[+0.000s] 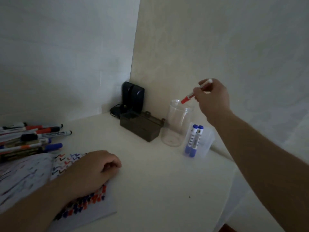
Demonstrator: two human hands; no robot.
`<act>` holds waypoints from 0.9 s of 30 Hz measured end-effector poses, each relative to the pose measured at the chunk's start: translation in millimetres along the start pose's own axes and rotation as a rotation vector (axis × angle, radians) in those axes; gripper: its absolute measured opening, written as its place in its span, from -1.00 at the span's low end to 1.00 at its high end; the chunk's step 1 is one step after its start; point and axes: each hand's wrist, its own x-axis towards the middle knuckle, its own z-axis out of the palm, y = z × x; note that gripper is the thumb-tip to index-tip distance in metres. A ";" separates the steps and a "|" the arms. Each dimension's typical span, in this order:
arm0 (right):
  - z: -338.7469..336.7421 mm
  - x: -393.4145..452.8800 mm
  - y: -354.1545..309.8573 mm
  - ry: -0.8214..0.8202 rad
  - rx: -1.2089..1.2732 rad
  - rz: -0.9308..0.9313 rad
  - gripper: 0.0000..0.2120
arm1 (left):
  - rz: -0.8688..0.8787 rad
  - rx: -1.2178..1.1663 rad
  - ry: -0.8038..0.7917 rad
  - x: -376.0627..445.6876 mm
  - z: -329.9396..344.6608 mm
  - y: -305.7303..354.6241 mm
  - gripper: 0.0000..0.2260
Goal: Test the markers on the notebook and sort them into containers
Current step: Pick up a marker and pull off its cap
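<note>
My right hand [212, 99] is up over the tall clear round plastic jar [178, 124], fingers [199, 96] pinching a white-barrelled marker with a red cap [194, 93]. Marker is tilted, red cap down-left, its tip right at the jar's open mouth; white end sticks out above my hand. Can't tell if the cap touches the rim. Jar looks to hold nothing but a few specks on its base.

Just right of the jar, touching or nearly so: a clear rectangular plastic container [206, 143] with two blue-capped markers [194, 139] standing upright in it, side by side.

Left of the jar: a dark brown translucent plastic box [142, 129] with latches. Behind that, in the wall corner, a black device [133, 96] with a cable.

My left hand [93, 166] rests on the open white notebook [93, 213] at the near left, fingers loosely curled under, gripping nothing. Page is covered in red, blue and black squiggle test marks around and under the hand.

Far left on the white tabletop [167, 181]: a loose pile of markers [31, 139], red, blue and black caps, lying roughly parallel, well apart from the containers. The pile runs off the left edge of the frame.
</note>
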 end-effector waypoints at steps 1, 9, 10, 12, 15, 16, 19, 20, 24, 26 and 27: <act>7.2 6.1 7.1 -0.032 -0.111 -0.023 -0.80 | 0.019 0.013 -0.001 0.4 2.6 -0.7 -0.88; 50.7 13.9 20.2 -0.431 -0.769 -0.044 -0.63 | 0.116 0.069 0.026 1.0 11.9 -8.6 -0.95; 51.8 14.6 16.0 -0.452 -0.810 -0.041 -0.64 | 0.118 0.074 0.020 0.4 11.4 -6.7 -0.94; 52.3 12.3 5.4 -0.457 -0.845 -0.034 -0.60 | 0.118 0.070 0.019 -1.8 9.6 -4.9 -0.92; 54.4 -5.2 -17.3 -0.329 -0.772 -0.127 -0.56 | 0.064 -0.019 0.037 -3.7 -3.2 3.7 -0.89; 59.5 -17.0 -26.9 -0.292 -0.727 -0.185 -0.62 | 0.035 -0.050 0.053 -4.1 -10.9 6.1 -0.88; 92.5 -79.3 -56.8 -0.371 -0.453 -0.317 -0.82 | -0.060 -0.084 0.058 -8.9 -43.3 -0.4 -0.85; 105.1 -106.9 -63.1 -0.455 -0.361 -0.329 -0.84 | -0.100 -0.086 0.042 -12.1 -56.4 -7.4 -0.85; 152.6 -198.6 -74.9 -0.828 -0.251 -0.468 -0.79 | -0.222 0.311 0.126 -44.7 -110.3 -65.8 -0.85; 172.0 -219.8 -70.0 -0.911 -0.271 -0.484 -0.79 | -0.299 0.522 0.228 -71.8 -126.8 -98.7 -0.88; 179.0 -226.3 -65.3 -0.912 -0.253 -0.464 -0.78 | -0.329 0.539 0.262 -84.7 -129.7 -111.0 -0.86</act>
